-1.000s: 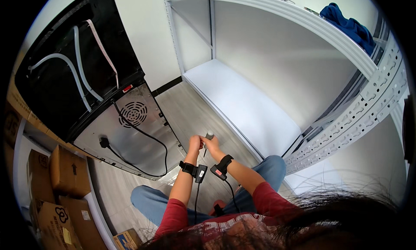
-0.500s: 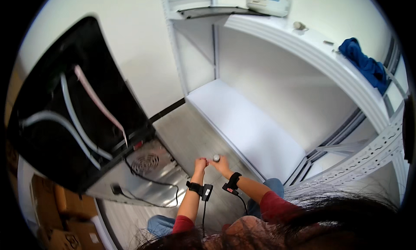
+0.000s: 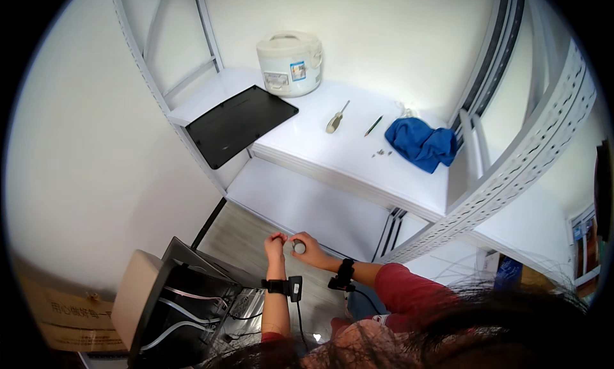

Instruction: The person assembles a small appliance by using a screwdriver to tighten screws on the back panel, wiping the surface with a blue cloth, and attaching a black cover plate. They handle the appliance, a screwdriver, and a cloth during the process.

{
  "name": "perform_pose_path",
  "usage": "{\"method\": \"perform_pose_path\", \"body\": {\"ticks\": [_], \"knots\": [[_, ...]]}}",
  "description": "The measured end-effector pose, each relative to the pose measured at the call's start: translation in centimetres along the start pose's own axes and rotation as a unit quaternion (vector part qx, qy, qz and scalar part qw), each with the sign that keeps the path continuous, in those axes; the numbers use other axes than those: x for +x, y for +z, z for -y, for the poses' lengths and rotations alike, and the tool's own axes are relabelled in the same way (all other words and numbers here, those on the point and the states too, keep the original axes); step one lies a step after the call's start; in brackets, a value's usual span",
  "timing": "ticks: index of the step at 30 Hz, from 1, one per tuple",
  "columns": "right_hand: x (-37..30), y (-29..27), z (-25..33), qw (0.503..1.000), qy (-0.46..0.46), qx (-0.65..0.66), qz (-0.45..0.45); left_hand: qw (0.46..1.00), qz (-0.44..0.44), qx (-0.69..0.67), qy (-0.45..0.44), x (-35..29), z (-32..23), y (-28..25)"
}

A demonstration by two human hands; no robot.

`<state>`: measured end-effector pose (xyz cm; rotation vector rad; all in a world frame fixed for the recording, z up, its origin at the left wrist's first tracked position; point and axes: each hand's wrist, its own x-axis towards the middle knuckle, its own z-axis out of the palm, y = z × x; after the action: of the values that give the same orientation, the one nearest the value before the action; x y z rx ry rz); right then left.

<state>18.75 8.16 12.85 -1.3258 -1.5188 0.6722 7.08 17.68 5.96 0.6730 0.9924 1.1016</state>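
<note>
My right hand (image 3: 309, 251) is closed around a grey, round-ended handle (image 3: 299, 246), seen end-on, so its kind cannot be told. Close beside it, my left hand (image 3: 275, 245) has its fingers curled together; what they hold, if anything, is too small to make out. Both hands are above the floor in front of the white shelf unit. To the left of my left arm stands an appliance (image 3: 146, 292) with its black back open, pale tubes (image 3: 185, 311) running inside it. Black straps with small boxes circle both my wrists.
On the upper shelf (image 3: 307, 135) lie a black flat panel (image 3: 240, 124), a screwdriver (image 3: 334, 122), a green pencil (image 3: 373, 126), several small metal pieces (image 3: 382, 152) and a blue cloth (image 3: 419, 144). A white rice cooker (image 3: 290, 65) stands behind. A cardboard box (image 3: 73, 308) is at the left.
The view has swung up toward the upper shelf, bringing its top into sight; the appliance now appears lower in the picture. My hands stay close together, the right still around the grey handle.
</note>
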Motion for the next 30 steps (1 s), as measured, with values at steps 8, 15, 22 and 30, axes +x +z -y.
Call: {"method": "perform_pose_path", "body": {"ticks": [8, 15, 22, 30], "knots": [[0.8, -13.7, 17.0, 0.998, -0.052, -0.001, -0.036, 0.984, 0.101, -0.080, -0.122, -5.4, -14.2, 14.8], [3.7, -22.6, 21.9, 0.986, -0.104, -0.128, -0.016, 0.969, 0.160, 0.187, 0.031, -3.7, -17.4, 25.5], [7.6, -25.9, 16.4, 0.961, -0.067, -0.265, 0.053, 0.911, 0.182, 0.350, 0.120, 1.6, -13.2, 29.0], [9.4, -27.0, 13.0, 0.942, -0.060, -0.328, 0.045, 0.778, 0.265, 0.448, 0.352, 2.6, -13.2, 31.9]]}}
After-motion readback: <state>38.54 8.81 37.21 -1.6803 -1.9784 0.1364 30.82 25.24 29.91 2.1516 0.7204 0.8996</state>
